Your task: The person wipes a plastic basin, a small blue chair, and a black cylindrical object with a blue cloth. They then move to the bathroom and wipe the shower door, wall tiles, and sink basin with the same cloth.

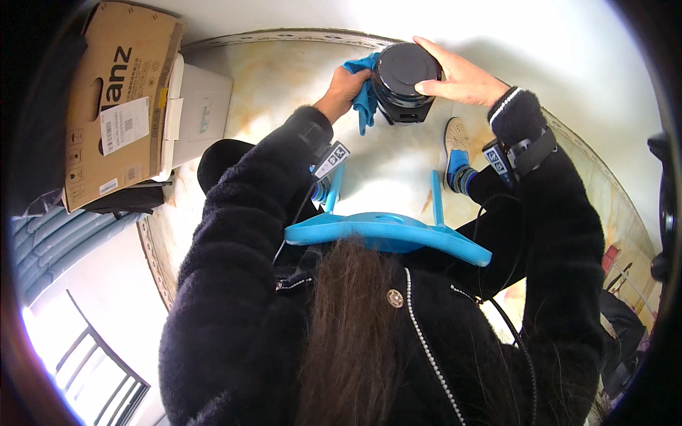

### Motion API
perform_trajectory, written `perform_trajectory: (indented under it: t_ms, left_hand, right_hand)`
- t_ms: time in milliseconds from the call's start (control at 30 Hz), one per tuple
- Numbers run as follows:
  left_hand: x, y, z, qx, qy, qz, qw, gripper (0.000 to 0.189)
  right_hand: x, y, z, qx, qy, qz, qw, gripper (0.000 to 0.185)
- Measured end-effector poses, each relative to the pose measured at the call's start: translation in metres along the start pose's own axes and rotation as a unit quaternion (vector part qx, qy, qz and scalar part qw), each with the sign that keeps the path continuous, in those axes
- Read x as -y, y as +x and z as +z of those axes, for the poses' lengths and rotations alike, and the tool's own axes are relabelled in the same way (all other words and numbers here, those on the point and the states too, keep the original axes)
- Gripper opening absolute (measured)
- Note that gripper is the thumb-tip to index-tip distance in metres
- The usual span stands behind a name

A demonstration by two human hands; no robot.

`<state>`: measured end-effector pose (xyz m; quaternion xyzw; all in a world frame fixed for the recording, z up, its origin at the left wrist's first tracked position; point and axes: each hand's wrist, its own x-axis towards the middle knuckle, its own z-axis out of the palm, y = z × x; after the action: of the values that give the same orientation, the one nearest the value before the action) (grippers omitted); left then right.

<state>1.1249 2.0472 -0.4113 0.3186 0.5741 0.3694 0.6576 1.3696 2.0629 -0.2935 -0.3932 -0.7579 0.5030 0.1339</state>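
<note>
A glossy black appliance with a round top (407, 66) is in front of me, above the marbled floor. My left hand (349, 88) grips a blue cloth (365, 106) and presses it to the appliance's left side. On the other side, my right hand (458, 74) holds the appliance, its thumb on the edge of the round top and its fingers spread around the far side. A blocky base with a small dark recess shows at the near side of the appliance. What lies under it is hidden.
Nearer my body is a light-blue plastic stool or chair part (383, 226) with two legs. A large cardboard box (120, 106) rests by a whitish plastic bin (205, 112) at the left. My shoe (457, 136) is on the floor at the right. A wall curves behind the appliance.
</note>
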Motion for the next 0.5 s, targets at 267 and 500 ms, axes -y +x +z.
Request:
perform_trajectory:
  t_ms: [267, 500]
  left_hand:
    - [-0.062, -0.031, 0.034, 0.086, -0.043, 0.197, 0.976, 0.019]
    - [-0.012, -0.019, 0.013, 0.120, -0.052, 0.029, 0.991, 0.044]
  right_hand:
    - [0.025, -0.006, 0.037, -0.147, -0.133, 0.048, 0.979, 0.084]
    - [0.034, -0.004, 0.030, -0.070, -0.122, -0.024, 0.990, 0.089]
